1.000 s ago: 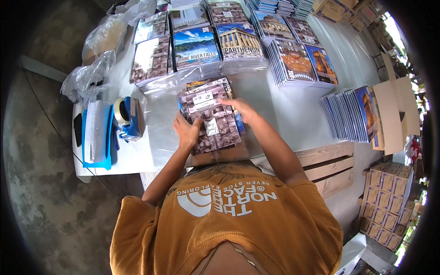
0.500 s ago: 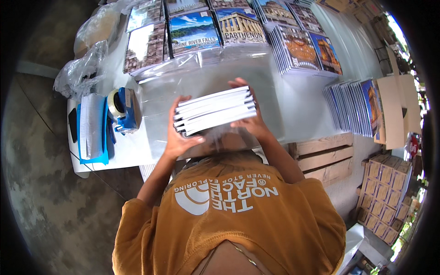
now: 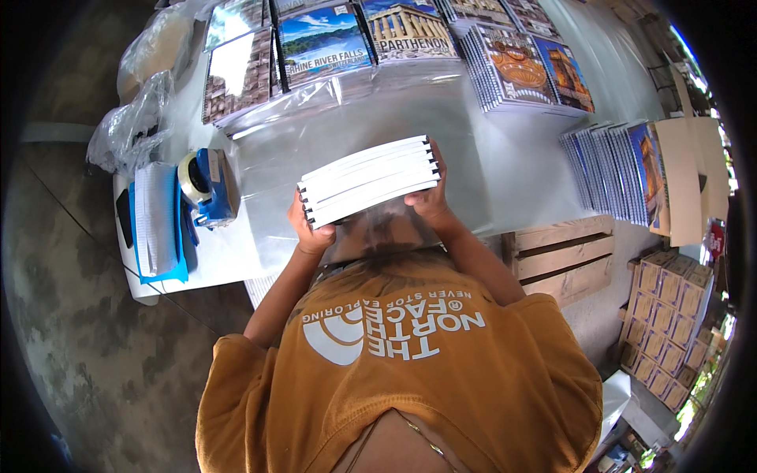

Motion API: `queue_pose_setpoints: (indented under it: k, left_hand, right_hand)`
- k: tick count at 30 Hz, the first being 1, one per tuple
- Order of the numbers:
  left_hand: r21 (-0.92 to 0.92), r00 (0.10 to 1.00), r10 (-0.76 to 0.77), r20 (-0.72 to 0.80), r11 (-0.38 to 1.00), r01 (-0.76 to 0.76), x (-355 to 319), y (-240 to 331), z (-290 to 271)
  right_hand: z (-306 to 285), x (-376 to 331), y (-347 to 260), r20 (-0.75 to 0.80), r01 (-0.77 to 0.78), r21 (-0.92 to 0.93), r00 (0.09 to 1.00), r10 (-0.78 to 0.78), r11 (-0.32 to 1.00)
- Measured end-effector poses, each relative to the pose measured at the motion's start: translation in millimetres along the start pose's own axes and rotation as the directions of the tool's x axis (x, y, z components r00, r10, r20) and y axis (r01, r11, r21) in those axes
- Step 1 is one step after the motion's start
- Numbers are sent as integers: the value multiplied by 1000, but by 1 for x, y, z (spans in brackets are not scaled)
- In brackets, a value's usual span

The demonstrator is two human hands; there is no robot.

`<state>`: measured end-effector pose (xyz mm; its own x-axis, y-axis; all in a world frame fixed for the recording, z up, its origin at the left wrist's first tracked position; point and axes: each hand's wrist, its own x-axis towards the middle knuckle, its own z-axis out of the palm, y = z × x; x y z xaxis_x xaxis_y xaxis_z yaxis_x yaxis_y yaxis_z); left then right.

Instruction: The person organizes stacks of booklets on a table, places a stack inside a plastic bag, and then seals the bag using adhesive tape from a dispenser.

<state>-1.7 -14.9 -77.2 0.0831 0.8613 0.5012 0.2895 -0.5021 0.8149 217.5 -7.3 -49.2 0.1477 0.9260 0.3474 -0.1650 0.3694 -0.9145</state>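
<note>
Between my two hands is a stack of spiral notebooks (image 3: 371,181), its white page edges facing up and dark binding showing at the ends. My left hand (image 3: 311,229) grips the left end, thumb on the near side. My right hand (image 3: 432,197) is closed round the right end the same way. The fingers on the far side are mostly hidden by the stack. Beneath it, the table is covered with clear plastic sheeting (image 3: 276,150). Beyond lie piles of spiral notebooks with photo covers, among them one with a river (image 3: 327,47) and one with a columned temple (image 3: 410,31).
At the left are a blue tape dispenser (image 3: 213,185), a white stack on blue sheets (image 3: 156,221) and crumpled clear plastic (image 3: 134,126). To the right stand a row of notebooks (image 3: 611,173) and cardboard (image 3: 686,181). A wooden pallet (image 3: 564,256) and stacked boxes (image 3: 666,323) are below.
The notebook stack has tilted so that more of its white page edges show, and its top edge bows slightly. My hands have closed in round its ends, and my left fingers sit lower.
</note>
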Motion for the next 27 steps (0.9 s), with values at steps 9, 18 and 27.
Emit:
queue_pose_setpoints:
  k: [9, 18, 27]
  left_hand:
    - [226, 863, -376, 338, 922, 314, -9, 3, -7]
    - [150, 392, -816, 424, 490, 859, 44, 16, -22]
    - [663, 783, -555, -280, 478, 576, 37, 9, -48]
  right_hand:
    - [-21, -15, 20, 103, -169, -451, 966, 239, 876]
    - [11, 25, 0, -73, -526, -792, 585, 808, 310]
    - [-33, 14, -27, -353, -394, -917, 880, 317, 71]
